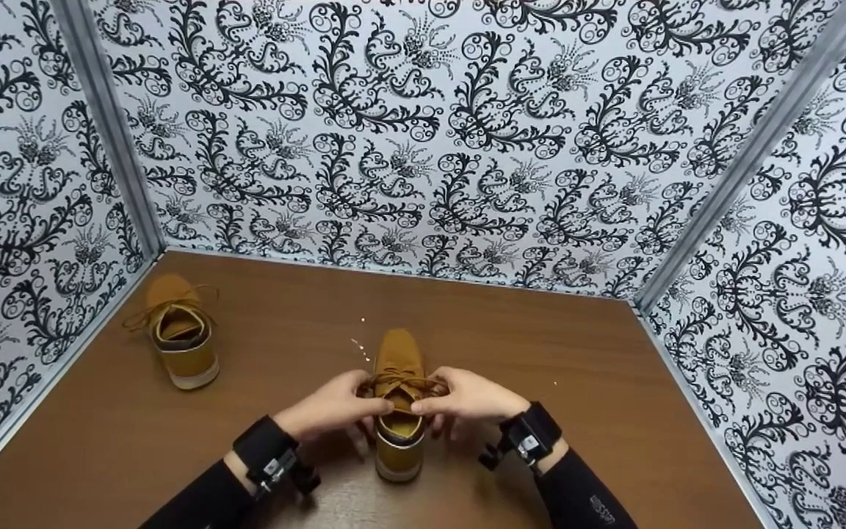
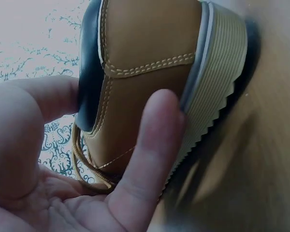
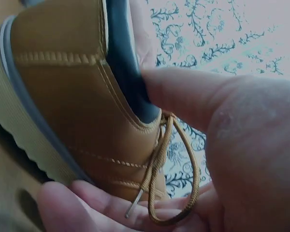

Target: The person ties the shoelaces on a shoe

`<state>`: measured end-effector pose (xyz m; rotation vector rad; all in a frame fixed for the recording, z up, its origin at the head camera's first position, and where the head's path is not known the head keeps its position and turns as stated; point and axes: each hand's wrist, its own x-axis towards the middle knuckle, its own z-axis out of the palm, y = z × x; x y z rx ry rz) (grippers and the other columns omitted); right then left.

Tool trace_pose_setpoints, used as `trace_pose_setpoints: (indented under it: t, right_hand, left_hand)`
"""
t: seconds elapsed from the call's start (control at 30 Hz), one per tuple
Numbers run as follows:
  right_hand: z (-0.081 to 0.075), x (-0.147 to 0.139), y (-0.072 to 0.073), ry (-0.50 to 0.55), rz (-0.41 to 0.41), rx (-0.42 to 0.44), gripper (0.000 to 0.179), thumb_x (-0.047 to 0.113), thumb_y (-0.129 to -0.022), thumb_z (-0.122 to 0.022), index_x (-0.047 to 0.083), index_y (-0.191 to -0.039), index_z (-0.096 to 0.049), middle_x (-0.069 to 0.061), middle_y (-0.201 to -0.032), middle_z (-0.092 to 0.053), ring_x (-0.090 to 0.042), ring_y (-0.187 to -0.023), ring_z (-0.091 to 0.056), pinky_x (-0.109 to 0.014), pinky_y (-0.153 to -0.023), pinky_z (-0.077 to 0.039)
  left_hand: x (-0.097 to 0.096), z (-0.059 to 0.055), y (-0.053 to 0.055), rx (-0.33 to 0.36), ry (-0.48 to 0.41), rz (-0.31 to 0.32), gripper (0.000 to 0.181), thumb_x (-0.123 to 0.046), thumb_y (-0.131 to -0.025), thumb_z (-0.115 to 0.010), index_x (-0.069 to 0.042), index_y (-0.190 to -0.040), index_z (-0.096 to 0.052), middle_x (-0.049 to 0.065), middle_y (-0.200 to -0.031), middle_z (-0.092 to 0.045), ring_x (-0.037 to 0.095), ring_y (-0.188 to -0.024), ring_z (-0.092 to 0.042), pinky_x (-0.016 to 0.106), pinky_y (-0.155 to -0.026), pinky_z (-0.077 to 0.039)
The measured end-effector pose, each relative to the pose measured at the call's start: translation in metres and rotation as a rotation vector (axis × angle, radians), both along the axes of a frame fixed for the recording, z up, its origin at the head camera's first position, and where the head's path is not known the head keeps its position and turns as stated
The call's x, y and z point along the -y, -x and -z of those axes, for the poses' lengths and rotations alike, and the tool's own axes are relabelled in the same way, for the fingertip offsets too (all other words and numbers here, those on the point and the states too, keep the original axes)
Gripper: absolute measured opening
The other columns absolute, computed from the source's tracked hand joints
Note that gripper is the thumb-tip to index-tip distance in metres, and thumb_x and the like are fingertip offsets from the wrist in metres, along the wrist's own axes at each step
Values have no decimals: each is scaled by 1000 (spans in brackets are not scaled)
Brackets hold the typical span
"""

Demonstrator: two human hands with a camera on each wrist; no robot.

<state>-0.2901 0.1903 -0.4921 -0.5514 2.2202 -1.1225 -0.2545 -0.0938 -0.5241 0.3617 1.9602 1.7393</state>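
Observation:
A tan lace-up shoe (image 1: pixel 398 360) stands on the table with its toe pointing away from me and its heel towards me. My left hand (image 1: pixel 335 404) grips its left side, the thumb at the collar. On the other side my right hand (image 1: pixel 471 397) holds the shoe likewise, its thumb at the dark padded collar (image 3: pixel 128 67). Close to the right fingers hangs a loop of brown lace (image 3: pixel 193 174) with a tipped end. In the left wrist view, one finger lies along the shoe's side (image 2: pixel 135 111), near the ridged pale sole (image 2: pixel 217 72).
Another tan shoe (image 1: pixel 182 330), its laces loose, stands at the table's left side. The brown wooden table (image 1: pixel 540 441) meets black-and-white patterned walls (image 1: pixel 393 147) at the back and both sides. Small pale specks (image 1: pixel 361 349) lie left of the shoe's toe.

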Motion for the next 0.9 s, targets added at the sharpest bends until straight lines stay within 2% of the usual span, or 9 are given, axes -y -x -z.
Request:
trace_pose_setpoints:
  t: [0.2, 0.3, 0.4, 0.5, 0.6, 0.73, 0.9]
  right_hand:
    - [3, 17, -2, 33, 8, -26, 62, 48, -98, -84, 9, -140, -59, -12, -101, -80, -37, -87, -80, -47, -68, -69]
    - [4, 30, 0, 24, 21, -106, 67, 50, -96, -84, 11, -145, -59, -11, -118, -78, -31, -102, -78, -48, -87, -69]
    - [3, 46, 4, 14, 48, -187, 79, 52, -96, -84, 10, -156, -54, -14, -142, -71, -27, -122, -72, -49, -109, -61]
    - [1, 67, 9, 49, 96, -209, 84, 49, -95, -85, 9, -161, -51, -17, -155, -64, -29, -133, -68, -55, -119, -53]
    - [-1, 90, 15, 107, 140, -213, 79, 44, -94, -85, 8, -157, -54, -17, -154, -64, -33, -134, -68, -57, -121, -51]
    - [-3, 120, 21, 190, 171, -188, 74, 36, -93, -86, 9, -156, -56, -16, -152, -66, -30, -131, -69, -55, -121, -52]
    - [-4, 149, 28, 300, 179, -117, 74, 26, -92, -87, 11, -158, -56, -15, -151, -66, -23, -117, -73, -45, -102, -65]
  left_hand:
    - [7, -1, -4, -65, 25, -84, 67, -23, -96, -80, 10, -145, -49, 24, -116, -69, 29, -69, -74, 51, -60, -68]
    - [14, -3, -5, -132, 65, -169, 67, -21, -94, -79, 11, -145, -50, 25, -120, -69, 26, -71, -73, 48, -61, -68]
    - [22, -6, -4, -233, 140, -282, 63, -20, -92, -79, 10, -143, -56, 24, -125, -70, 23, -85, -73, 42, -74, -68]
    - [34, -12, -2, -329, 225, -373, 59, -19, -94, -77, 9, -142, -58, 24, -132, -70, 27, -106, -73, 44, -92, -65]
    - [50, -21, -1, -388, 297, -412, 59, -17, -98, -73, 11, -147, -55, 30, -141, -67, 38, -125, -69, 55, -110, -59]
    - [73, -31, 1, -401, 332, -420, 65, -16, -102, -68, 14, -155, -46, 37, -151, -58, 50, -139, -61, 64, -122, -49]
    - [96, -36, 3, -394, 329, -450, 68, -17, -107, -64, 14, -160, -38, 39, -158, -51, 52, -147, -54, 65, -126, -44]
